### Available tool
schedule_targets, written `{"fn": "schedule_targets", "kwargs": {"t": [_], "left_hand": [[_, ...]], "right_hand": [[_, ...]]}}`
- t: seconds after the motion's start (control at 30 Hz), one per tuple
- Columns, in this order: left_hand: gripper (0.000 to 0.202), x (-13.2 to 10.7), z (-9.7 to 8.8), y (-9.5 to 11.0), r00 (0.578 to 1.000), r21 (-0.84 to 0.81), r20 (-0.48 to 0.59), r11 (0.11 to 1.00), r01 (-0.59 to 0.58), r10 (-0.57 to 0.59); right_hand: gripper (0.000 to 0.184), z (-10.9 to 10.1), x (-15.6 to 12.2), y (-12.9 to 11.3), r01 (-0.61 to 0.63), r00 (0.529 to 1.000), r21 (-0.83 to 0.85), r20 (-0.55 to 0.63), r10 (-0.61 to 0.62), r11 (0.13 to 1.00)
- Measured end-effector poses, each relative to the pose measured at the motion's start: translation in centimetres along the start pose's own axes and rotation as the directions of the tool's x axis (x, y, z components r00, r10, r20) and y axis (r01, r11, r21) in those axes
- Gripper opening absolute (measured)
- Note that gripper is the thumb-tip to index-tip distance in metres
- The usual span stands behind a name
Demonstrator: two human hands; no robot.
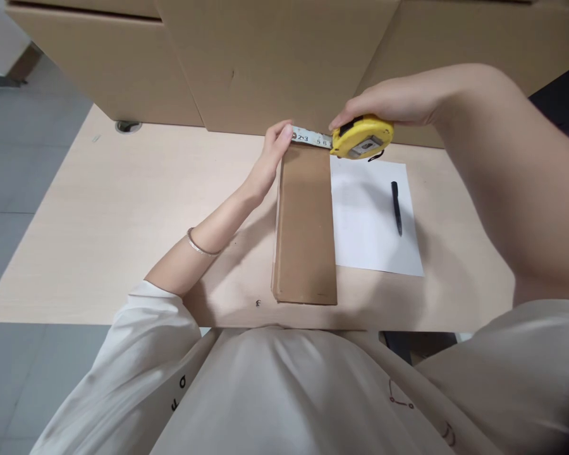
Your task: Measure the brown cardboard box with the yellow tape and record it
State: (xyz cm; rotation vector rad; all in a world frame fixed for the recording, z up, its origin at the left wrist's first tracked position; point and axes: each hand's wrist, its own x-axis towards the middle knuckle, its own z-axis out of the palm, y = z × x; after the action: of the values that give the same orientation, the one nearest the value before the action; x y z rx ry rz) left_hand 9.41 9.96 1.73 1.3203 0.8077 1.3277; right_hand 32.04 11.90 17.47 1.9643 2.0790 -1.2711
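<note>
A yellow tape measure [363,137] is gripped from above by my right hand [384,104], with a short length of its blade [312,137] drawn out to the left. My left hand [275,144] pinches the end of that blade at the far left corner of a brown cardboard box [307,227]. Numbers show on the blade, which spans the box's far short edge. The narrow box lies lengthwise toward me on the table. Beneath or beside its right edge is a white sheet of paper [370,246], and a black pen [396,208] rests on the sheet.
Large cardboard boxes [275,63] form a wall along the back of the light wooden table [99,253]. A round cable hole [128,127] sits near the back left corner. Grey floor tiles [19,170] show beyond the table's left edge.
</note>
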Motion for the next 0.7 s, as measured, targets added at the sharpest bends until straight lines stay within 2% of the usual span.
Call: {"fn": "schedule_targets", "kwargs": {"t": [0.1, 0.2, 0.23, 0.27, 0.37, 0.43, 0.5, 0.57, 0.63, 0.7], "left_hand": [[0.065, -1.4, -0.8, 0.2, 0.996, 0.004, 0.061, 0.998, 0.064, -0.064], [0.083, -3.1, -2.3, 1.6, 0.988, 0.035, 0.059, 0.989, 0.144, -0.146], [0.082, -3.7, -2.8, 2.3, 0.98, 0.049, 0.055, 0.981, 0.186, -0.189], [0.079, -4.2, -3.4, 3.0, 0.971, 0.059, 0.05, 0.972, 0.229, -0.232], [0.065, -6.0, -5.2, 5.0, 0.955, 0.051, 0.001, 0.954, 0.297, -0.297], [0.058, -7.5, -6.1, 6.0, 0.95, 0.032, -0.099, 0.953, 0.3, -0.296], [0.052, -9.1, -6.6, 6.5, 0.925, 0.026, -0.217, 0.945, 0.326, -0.313], [0.045, -10.6, -6.6, 6.5, 0.896, 0.012, -0.283, 0.933, 0.361, -0.343], [0.043, -11.8, -6.1, 6.2, 0.893, -0.037, -0.261, 0.928, 0.37, -0.366], [0.048, -12.6, -5.2, 5.5, 0.913, -0.099, -0.181, 0.93, 0.354, -0.367]], "right_hand": [[0.058, 0.1, -0.7, 0.7, 0.055, 0.998, 0.175, 0.015, -0.058, 0.983], [0.026, 0.6, -2.2, 1.3, 0.11, 0.994, 0.227, -0.052, -0.101, 0.968], [0.016, 0.9, -2.7, 1.6, 0.113, 0.992, 0.246, -0.083, -0.095, 0.963], [0.013, 1.4, -3.1, 2.1, 0.113, 0.99, 0.289, -0.117, -0.082, 0.95], [0.014, 3.2, -3.7, 4.0, 0.117, 0.981, 0.468, -0.194, -0.027, 0.876], [0.01, 4.8, -3.6, 5.4, 0.136, 0.971, 0.591, -0.237, 0.01, 0.795], [0.012, 6.5, -3.4, 6.7, 0.168, 0.955, 0.677, -0.291, 0.051, 0.717], [0.016, 8.3, -3.3, 7.6, 0.206, 0.934, 0.742, -0.343, 0.096, 0.638], [0.019, 10.1, -3.6, 7.9, 0.247, 0.921, 0.759, -0.377, 0.097, 0.602], [0.025, 12.0, -4.1, 7.7, 0.276, 0.924, 0.762, -0.378, 0.058, 0.585]]}}
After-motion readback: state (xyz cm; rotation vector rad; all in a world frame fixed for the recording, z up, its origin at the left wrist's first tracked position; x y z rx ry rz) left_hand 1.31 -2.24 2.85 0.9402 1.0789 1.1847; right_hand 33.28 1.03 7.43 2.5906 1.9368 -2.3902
